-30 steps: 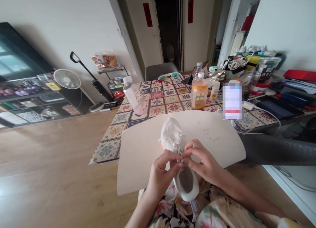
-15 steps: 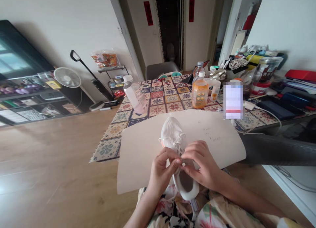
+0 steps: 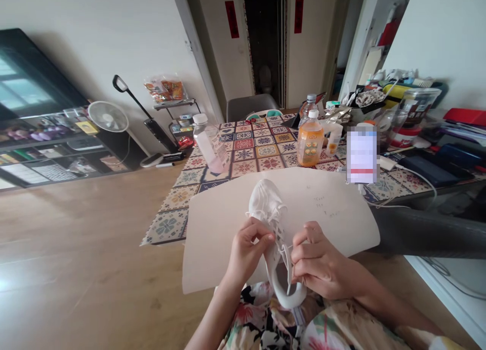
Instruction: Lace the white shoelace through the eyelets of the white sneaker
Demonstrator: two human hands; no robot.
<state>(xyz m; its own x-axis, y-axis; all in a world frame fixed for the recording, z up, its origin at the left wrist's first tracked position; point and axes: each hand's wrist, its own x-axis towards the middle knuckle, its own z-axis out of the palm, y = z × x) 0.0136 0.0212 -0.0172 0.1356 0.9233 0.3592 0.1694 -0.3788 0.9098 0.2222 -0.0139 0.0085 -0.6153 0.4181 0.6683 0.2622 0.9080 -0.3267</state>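
- While the white sneaker (image 3: 274, 238) lies toe-away on a large sheet of cream paper (image 3: 220, 228) at the near edge of the counter (image 3: 246, 152), its heel juts past the paper over the person's floral-clothed lap.
- The left hand (image 3: 248, 251) sits on the shoe's left side near the lacing, its fingers (image 3: 266, 235) pinched closed on a white lace (image 3: 283, 249).
- The right hand (image 3: 322, 264) rests at the shoe's right side by the opening, fingers curled shut on the other part of the lace, which runs across the tongue between the two hands.
- A loose lace end hangs down into the shoe's opening, just beside the right hand.
- Further back on the patterned cloth stand an orange drink bottle (image 3: 310, 143) and a clear bottle with pink liquid (image 3: 210, 150), well apart from each other and from the shoe.
- A white cable (image 3: 413, 180) trails across the counter's right part, near the cluttered far right end.
- A small fan (image 3: 108, 116) stands by the dark shelf unit (image 3: 56, 152) at the left wall, beyond the wooden floor (image 3: 76, 249).
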